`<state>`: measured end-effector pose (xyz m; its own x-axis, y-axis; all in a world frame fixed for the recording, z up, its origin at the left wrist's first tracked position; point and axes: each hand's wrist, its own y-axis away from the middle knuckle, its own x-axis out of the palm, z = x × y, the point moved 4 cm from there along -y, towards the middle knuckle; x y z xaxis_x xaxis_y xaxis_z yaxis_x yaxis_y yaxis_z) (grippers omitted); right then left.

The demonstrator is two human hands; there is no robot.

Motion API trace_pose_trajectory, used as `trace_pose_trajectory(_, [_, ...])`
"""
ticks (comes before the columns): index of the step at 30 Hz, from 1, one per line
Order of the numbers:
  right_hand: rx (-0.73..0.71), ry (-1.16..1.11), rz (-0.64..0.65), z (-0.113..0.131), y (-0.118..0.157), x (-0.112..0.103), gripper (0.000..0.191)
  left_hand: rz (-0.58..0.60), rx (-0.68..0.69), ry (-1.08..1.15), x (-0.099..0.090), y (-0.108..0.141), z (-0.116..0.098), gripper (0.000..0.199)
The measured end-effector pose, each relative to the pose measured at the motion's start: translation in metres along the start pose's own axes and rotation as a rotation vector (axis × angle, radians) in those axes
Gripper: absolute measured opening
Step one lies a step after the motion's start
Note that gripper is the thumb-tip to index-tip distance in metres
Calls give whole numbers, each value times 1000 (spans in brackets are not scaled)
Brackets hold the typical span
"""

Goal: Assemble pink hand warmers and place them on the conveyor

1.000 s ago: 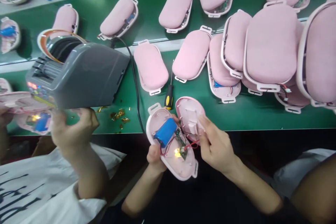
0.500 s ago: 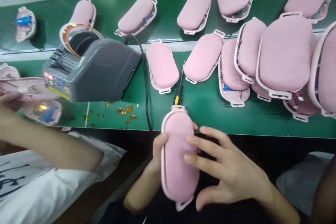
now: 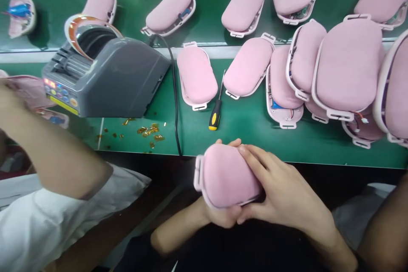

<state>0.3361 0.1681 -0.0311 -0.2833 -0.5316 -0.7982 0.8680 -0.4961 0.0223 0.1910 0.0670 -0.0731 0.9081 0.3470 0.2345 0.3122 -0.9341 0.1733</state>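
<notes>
A pink padded oval device (image 3: 230,175) with pale strap loops is held between my hands, just off the bench's front edge. My left hand (image 3: 225,216) grips it from beneath and the near side, with fingertips showing past its far edge. My right hand (image 3: 277,191) is wrapped round its right end, thumb below and fingers on top. A thin gap shows along the device's lower right rim. Beyond it on the bench lies a screwdriver (image 3: 216,112) with a black and yellow handle.
A grey tape dispenser (image 3: 119,78) stands left, its black cable (image 3: 175,102) crossing the bench. Scraps of amber tape (image 3: 149,130) lie before it. Similar pink devices (image 3: 349,66) are piled at right; several more line the back. A co-worker's arm (image 3: 60,153) reaches in at left.
The pink device has turned from upright to sideways, its strap loop now pointing left. My right hand, earlier spread with fingertips against it, has closed round its right end.
</notes>
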Motion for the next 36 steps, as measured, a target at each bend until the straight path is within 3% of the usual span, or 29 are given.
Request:
trace_pose_trajectory(3, [-104,-148,-10,-1,1,2,102,13,20,114,-1,-4,-4,81])
trace_pose_trajectory(7, [-170,-291,-79,-11,4,7,92,-43,-76,101,-6,-11,0,116])
trace_pose_trajectory(10, [-185,-455,-131,-22,4,5,74,-16,-139,188,-2,-14,5,114])
trace_pose_trajectory(13, [-159,-608,-89,-31,1,2,66,59,-163,299,3,-14,8,109])
trace_pose_trajectory(18, [-135,-604,-61,-33,0,1,71,119,-66,376,4,-17,0,86])
trace_pose_trajectory(23, [-115,-576,-70,-32,1,4,74,106,-29,417,0,-18,-1,88])
trace_pose_trajectory(28, [-96,-531,-15,-31,2,10,76,-5,-39,338,-7,-14,9,95])
trace_pose_trajectory(33, [-74,-409,-4,-29,6,13,89,14,36,125,-11,-17,1,90])
trace_pose_trajectory(35, [-85,-450,-74,-28,6,7,75,129,108,-11,-10,-21,-12,84])
trace_pose_trajectory(36, [-77,-503,-117,-27,4,2,69,255,129,-62,-7,-23,-18,80])
